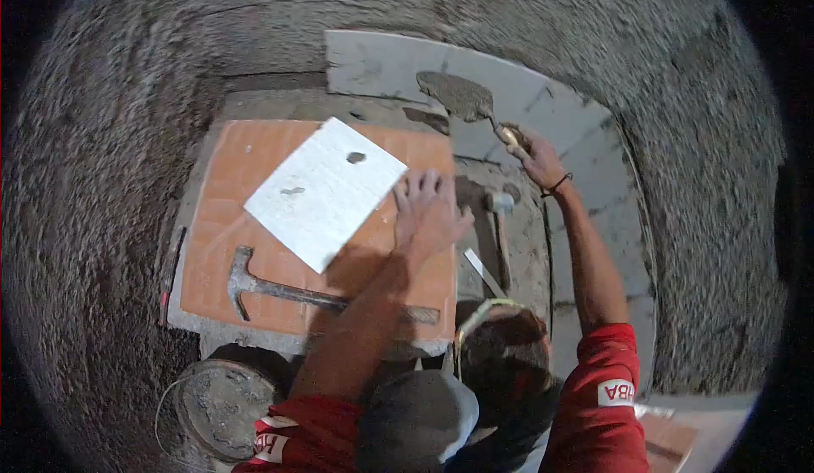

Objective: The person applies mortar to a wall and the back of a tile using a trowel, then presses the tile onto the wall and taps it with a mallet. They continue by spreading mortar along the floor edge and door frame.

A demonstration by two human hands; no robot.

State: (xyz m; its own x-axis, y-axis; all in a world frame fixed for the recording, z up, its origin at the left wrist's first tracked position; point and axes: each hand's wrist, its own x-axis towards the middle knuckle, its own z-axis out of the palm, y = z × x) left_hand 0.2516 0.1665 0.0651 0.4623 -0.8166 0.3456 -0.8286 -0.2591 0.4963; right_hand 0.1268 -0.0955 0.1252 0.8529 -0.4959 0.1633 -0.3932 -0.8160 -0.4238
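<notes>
Right fingers (pixel 529 146) grip the trowel (pixel 460 97), long axis slanting, tip toward upper left; left fingers (pixel 430 183) spread.

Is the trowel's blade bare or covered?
Covered: rough grey mortar coats nearly all of the blade on the trowel in the right hand. How thick it lies, I cannot tell.

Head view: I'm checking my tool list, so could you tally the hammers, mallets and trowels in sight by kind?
Grey metal hammer with a long straight handle, lying on the orange tile: 1
Pale-headed mallet with a slim handle: 1
Mortar-loaded trowel with a light-coloured handle, in the right hand: 1
Total: 3
</notes>
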